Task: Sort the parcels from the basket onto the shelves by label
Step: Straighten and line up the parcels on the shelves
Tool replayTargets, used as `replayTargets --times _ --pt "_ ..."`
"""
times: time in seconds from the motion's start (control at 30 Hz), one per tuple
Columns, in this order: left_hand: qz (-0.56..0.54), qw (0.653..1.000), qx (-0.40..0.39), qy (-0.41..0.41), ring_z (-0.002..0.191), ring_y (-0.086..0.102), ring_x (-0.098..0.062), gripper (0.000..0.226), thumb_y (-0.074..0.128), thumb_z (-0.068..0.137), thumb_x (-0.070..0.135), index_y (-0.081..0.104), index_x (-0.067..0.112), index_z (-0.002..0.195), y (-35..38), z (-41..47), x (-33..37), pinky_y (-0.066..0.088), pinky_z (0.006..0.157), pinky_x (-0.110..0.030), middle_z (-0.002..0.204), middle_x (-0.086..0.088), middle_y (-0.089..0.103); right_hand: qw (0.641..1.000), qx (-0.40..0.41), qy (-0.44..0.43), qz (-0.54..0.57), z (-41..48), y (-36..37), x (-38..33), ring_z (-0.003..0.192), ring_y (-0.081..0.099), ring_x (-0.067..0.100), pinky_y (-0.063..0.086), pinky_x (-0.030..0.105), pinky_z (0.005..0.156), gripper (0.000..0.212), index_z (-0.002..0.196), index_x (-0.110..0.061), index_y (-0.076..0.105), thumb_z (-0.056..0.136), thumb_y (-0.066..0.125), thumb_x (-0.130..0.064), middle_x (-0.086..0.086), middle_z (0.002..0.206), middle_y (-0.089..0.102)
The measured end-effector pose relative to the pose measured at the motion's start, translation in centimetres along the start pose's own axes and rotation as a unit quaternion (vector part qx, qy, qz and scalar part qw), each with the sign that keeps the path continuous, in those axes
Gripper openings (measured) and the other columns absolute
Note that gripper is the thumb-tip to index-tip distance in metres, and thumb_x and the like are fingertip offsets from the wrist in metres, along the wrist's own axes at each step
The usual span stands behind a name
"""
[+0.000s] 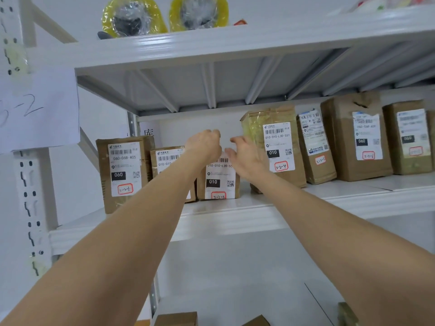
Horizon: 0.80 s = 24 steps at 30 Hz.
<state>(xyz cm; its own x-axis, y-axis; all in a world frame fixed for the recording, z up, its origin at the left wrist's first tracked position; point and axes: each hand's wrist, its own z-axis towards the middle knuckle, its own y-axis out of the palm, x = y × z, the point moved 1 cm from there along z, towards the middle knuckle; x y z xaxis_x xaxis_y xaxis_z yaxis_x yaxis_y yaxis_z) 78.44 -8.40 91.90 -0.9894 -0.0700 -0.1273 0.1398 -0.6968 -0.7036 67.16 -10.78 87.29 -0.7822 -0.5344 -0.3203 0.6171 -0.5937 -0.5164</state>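
We are stretching both bare forearms up from the lower edge toward the white metal shelf [235, 217]. The left hand [204, 145] is curling loosely with nothing between its fingers; the right hand [247, 157] is lying released, fingers spread. Both hands are hovering in front of the upper part of the brown paper-wrapped parcel [219, 182], whose white label is showing 010 and a red-boxed 3-2-3. This parcel is standing upright on the shelf, between a brown parcel partly hidden by the left forearm [166, 161] and the taller taped parcel marked 3-2-4 [279, 147]. We cannot tell whether either hand is touching it.
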Motion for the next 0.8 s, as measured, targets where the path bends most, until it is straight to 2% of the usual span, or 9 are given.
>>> replayTargets --times 0.1,0.2,0.3,0.4,0.47,0.57,0.67,0.8 --pt "-0.062 0.997 0.029 0.032 0.123 0.046 -0.031 0.051 0.045 0.093 0.017 0.031 0.016 0.143 -0.4 0.7 1.9 0.043 0.091 -0.042 0.140 -0.009 0.041 0.995 0.076 -0.013 -0.061 0.5 -1.9 2.3 0.135 0.032 0.027 0.037 0.041 0.102 0.053 0.146 -0.020 0.031 0.097 0.048 -0.035 0.007 0.152 0.028" --pt "-0.089 0.990 0.070 0.081 0.127 0.041 -0.030 0.060 0.052 0.090 0.021 0.027 0.016 0.144 -0.5 2.0 4.4 0.041 0.095 -0.042 0.142 -0.009 0.038 0.988 0.056 0.038 -0.142 0.8 -3.4 6.4 0.147 0.007 0.031 0.017 0.043 0.117 0.073 0.153 -0.019 0.010 0.095 0.050 -0.043 0.012 0.160 0.004" --pt "-0.070 0.988 0.102 0.097 0.131 0.039 -0.029 0.071 0.059 0.086 0.029 0.025 0.017 0.147 -0.3 3.8 7.1 0.034 0.104 -0.040 0.144 -0.008 0.036 0.982 0.018 0.077 -0.169 1.2 -4.8 10.7 0.148 -0.004 0.033 0.007 0.045 0.119 0.080 0.154 -0.018 -0.001 0.096 0.049 -0.043 0.014 0.160 -0.007" --pt "-0.049 0.989 0.112 0.089 0.140 0.025 -0.026 0.083 0.065 0.082 0.038 0.020 0.020 0.149 -0.3 5.4 10.0 0.019 0.115 -0.046 0.149 -0.005 0.031 0.982 0.018 0.088 -0.167 2.1 -6.3 13.8 0.147 -0.004 0.035 0.008 0.046 0.119 0.077 0.153 -0.017 -0.001 0.098 0.046 -0.040 0.016 0.160 -0.009" --pt "-0.031 0.989 0.124 0.072 0.140 0.025 -0.025 0.082 0.064 0.082 0.043 0.022 0.021 0.148 -0.4 6.6 11.7 0.015 0.116 -0.054 0.148 -0.004 0.033 0.983 0.029 0.086 -0.160 3.2 -7.0 15.0 0.147 -0.002 0.034 0.010 0.046 0.119 0.074 0.153 -0.018 0.001 0.098 0.046 -0.037 0.016 0.160 -0.007" --pt "-0.014 0.991 0.132 0.022 0.135 0.030 -0.026 0.072 0.057 0.082 0.050 0.028 0.024 0.144 -0.7 7.8 13.9 0.019 0.111 -0.059 0.144 -0.004 0.037 0.986 0.028 0.062 -0.151 5.3 -7.7 16.4 0.147 0.001 0.035 0.015 0.046 0.119 0.070 0.153 -0.019 0.003 0.099 0.045 -0.031 0.015 0.160 -0.007" --pt "0.026 0.994 0.105 -0.013 0.132 0.034 -0.029 0.066 0.046 0.085 0.060 0.034 0.027 0.141 -0.8 8.6 15.7 0.020 0.107 -0.064 0.142 -0.005 0.039 0.989 0.019 0.046 -0.139 7.2 -7.9 17.2 0.146 0.004 0.036 0.020 0.047 0.117 0.067 0.153 -0.022 0.005 0.099 0.043 -0.030 0.014 0.159 -0.007" --pt "0.050 0.994 0.073 -0.064 0.127 0.039 -0.031 0.057 0.036 0.088 0.057 0.042 0.024 0.134 -0.8 9.1 17.2 0.027 0.102 -0.063 0.136 -0.008 0.044 0.991 0.008 0.035 -0.126 8.8 -7.5 17.3 0.144 0.009 0.039 0.028 0.050 0.111 0.061 0.150 -0.029 0.018 0.097 0.046 -0.027 0.014 0.158 -0.003"
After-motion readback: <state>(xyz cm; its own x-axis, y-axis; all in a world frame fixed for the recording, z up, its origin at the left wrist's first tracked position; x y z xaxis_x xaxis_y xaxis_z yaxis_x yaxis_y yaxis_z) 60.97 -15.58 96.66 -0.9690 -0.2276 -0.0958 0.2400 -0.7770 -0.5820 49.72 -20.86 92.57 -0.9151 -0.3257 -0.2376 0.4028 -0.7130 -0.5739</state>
